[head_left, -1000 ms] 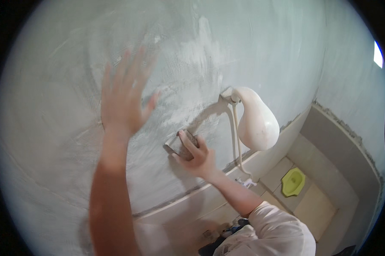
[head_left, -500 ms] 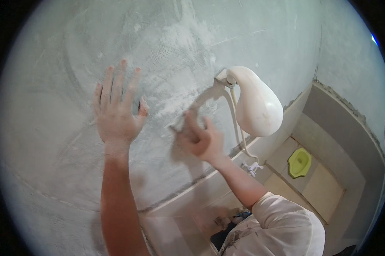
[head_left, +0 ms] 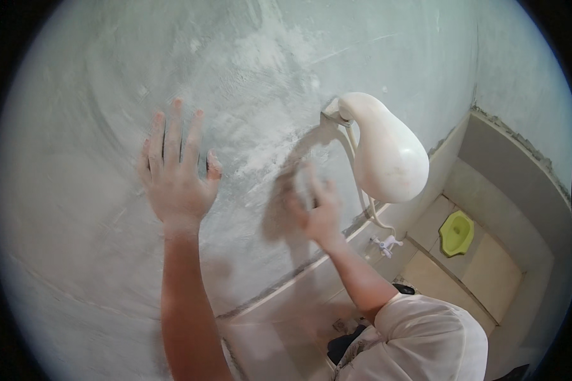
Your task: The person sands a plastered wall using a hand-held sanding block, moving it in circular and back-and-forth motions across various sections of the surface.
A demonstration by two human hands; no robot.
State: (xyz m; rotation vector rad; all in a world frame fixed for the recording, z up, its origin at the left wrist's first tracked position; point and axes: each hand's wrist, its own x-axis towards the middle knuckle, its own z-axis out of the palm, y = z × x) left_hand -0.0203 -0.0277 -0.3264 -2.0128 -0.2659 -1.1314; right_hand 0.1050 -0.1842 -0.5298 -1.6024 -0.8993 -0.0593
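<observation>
Left hand: I see my left hand (head_left: pixel 178 174) flat against the grey dusty plastered wall (head_left: pixel 76 190), fingers spread, holding nothing.
Right hand: my right hand (head_left: pixel 317 206) is blurred; it presses a small block (head_left: pixel 303 184) to the wall, grip unclear.
Beside it: a white pear-shaped wall fixture (head_left: pixel 387 152), just right of that hand.
Below: a green squat pan (head_left: pixel 457 232) in the floor.

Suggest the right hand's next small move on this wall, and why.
Probably slide the right hand and its blurred sanding pad up-left into the white dusty patch on the grey plaster wall. The left hand lies flat there, and the white wall-mounted fixture blocks the right.
</observation>
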